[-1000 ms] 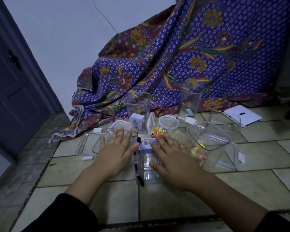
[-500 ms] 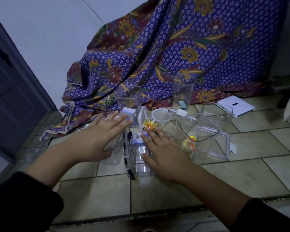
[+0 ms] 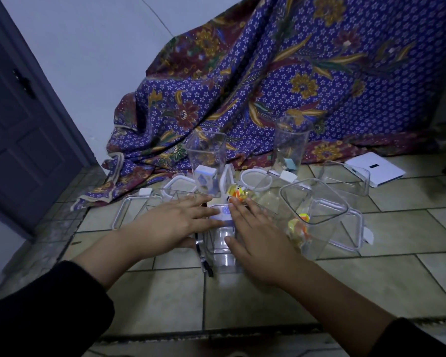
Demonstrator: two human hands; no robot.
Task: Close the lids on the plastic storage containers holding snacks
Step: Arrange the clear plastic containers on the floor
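Tiled floor [image 3: 242, 300], dim light. A small clear container [image 3: 223, 243] lies on the floor between the two hands; its lid [image 3: 223, 211], with a pale blue-and-white latch, sits at the far end under the fingertips.

Left hand [image 3: 175, 222]: flat, palm down, fingers spread and reaching right, tips resting on or just over the lid's near-left edge. Not clamped on anything; thumb tucked low by the container's left wall. Right hand [image 3: 258, 235]: also flat and spread, fingers laid along the container's right side, thumb pointing across its clear top. Pressing or merely resting, cannot tell.

A thin dark stick-like object [image 3: 202, 256] lies on the floor just left of the container; its nature is unclear.

Just right of the right hand, a larger open clear container [image 3: 317, 220] is tilted, with orange-and-yellow wrapped snacks [image 3: 298, 228] inside. More wrapped snacks [image 3: 237, 195] show just beyond the right fingertips. Behind stand two tall open containers, one square [image 3: 206, 161], one round [image 3: 291, 143]. Loose lids lie around: a rectangular one [image 3: 129, 210] at left, a round one [image 3: 255, 181] behind.

A patterned purple cloth [image 3: 294, 86] is draped at the back.

Against half a second ago: the left hand has swung right, from beside the square container's base to the lid. Right hand much the same.
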